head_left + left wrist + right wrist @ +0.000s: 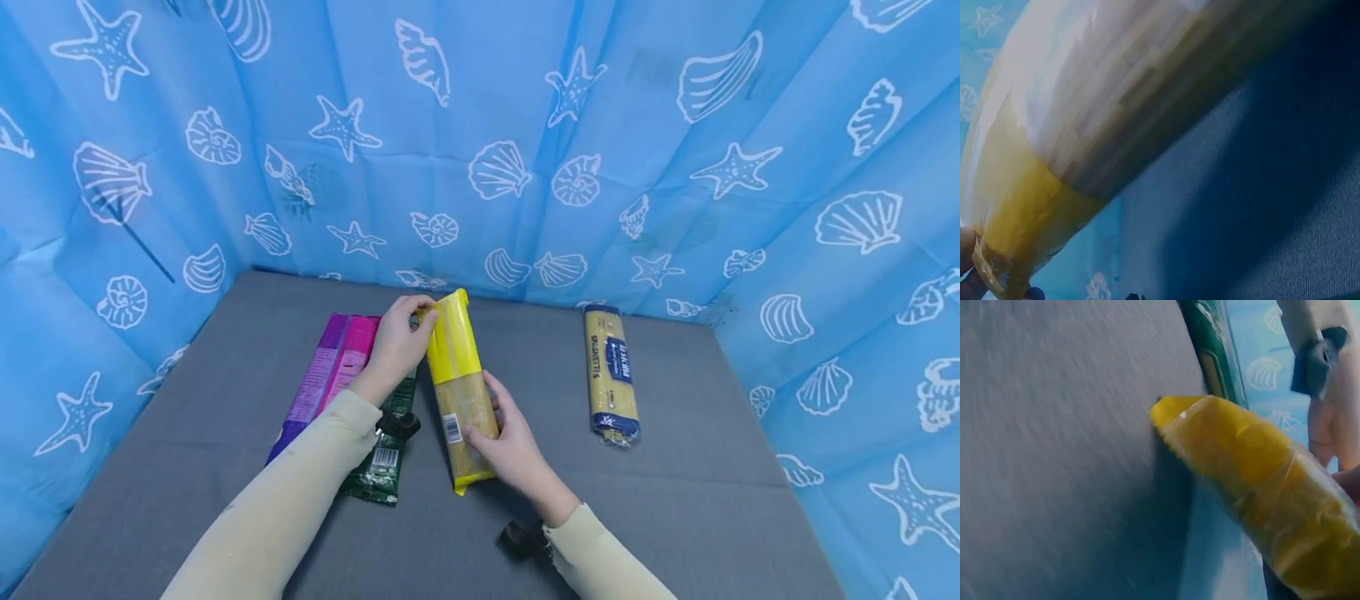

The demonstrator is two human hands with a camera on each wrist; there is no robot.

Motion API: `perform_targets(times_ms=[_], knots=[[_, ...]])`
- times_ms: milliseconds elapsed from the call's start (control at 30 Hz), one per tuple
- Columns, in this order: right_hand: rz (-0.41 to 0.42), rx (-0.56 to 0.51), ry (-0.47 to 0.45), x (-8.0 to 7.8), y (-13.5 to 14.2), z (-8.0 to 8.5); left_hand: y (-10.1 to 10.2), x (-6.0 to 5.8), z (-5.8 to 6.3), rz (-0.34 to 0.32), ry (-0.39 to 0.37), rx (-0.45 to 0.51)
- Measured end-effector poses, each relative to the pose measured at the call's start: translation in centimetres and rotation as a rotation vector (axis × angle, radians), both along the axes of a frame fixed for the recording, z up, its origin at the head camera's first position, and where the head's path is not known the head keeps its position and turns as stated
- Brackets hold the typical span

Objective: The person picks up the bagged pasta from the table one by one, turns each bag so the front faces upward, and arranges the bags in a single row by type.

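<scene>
A yellow packet of spaghetti (459, 375), its barcode side up, is held above the table between both hands. At its far end, my left hand (399, 337) pinches the upper left corner of the wrapper. My right hand (516, 440) grips the near half from the right side, thumb on top. In the left wrist view, fingertips (969, 265) hold the crimped yellow end of the packet (1035, 194). The right wrist view shows the packet's other yellow end (1241, 450) raised off the cloth, with the left hand (1335, 425) beyond it.
Left of the yellow packet lie a dark green packet (382, 471) and a purple and pink packet (330, 358), partly covered by the left arm. A blue-ended spaghetti packet (611, 375) lies to the right on the grey tablecloth (712, 500). Blue shell-patterned curtains (480, 125) surround the table.
</scene>
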State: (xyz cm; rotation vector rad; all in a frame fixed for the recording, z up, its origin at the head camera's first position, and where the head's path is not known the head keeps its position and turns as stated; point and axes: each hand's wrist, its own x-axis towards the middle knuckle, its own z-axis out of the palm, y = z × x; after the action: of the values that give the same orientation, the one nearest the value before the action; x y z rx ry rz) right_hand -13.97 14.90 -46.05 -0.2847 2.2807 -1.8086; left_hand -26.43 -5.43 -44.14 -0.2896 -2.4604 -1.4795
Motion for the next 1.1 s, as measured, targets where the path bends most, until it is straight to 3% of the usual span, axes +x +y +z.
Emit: perform_targets(times_ms=[167, 367, 467, 600, 733, 900, 1100], knots=[[-0.043, 0.099, 0.108, -0.5, 0.9, -0.2, 0.7, 0.7, 0.3, -0.011, -0.023, 0.003], [-0.088, 0.300, 0.268, -0.2, 1.6, 1.1, 1.7, 1.9, 0.9, -0.013, -0.074, 0.058], [-0.111, 0.442, 0.372, 0.1, 1.7, 1.9, 2.2, 2.5, 1.2, -0.053, -0.139, 0.161], [-0.110, 0.692, 0.586, 0.3, 1.8, 2.6, 2.8, 3.3, 1.5, -0.129, -0.264, 0.361], [-0.105, 0.897, 0.786, 0.4, 1.8, 2.7, 3.1, 3.9, 1.7, -0.144, -0.338, 0.492], [-0.117, 1.019, 0.926, 0.5, 1.6, 2.1, 3.3, 4.1, 1.5, -0.132, -0.375, 0.587], [-0.137, 1.051, 1.009, 0.8, 1.0, 1.0, 3.5, 4.1, 1.1, -0.066, -0.442, 0.591]])
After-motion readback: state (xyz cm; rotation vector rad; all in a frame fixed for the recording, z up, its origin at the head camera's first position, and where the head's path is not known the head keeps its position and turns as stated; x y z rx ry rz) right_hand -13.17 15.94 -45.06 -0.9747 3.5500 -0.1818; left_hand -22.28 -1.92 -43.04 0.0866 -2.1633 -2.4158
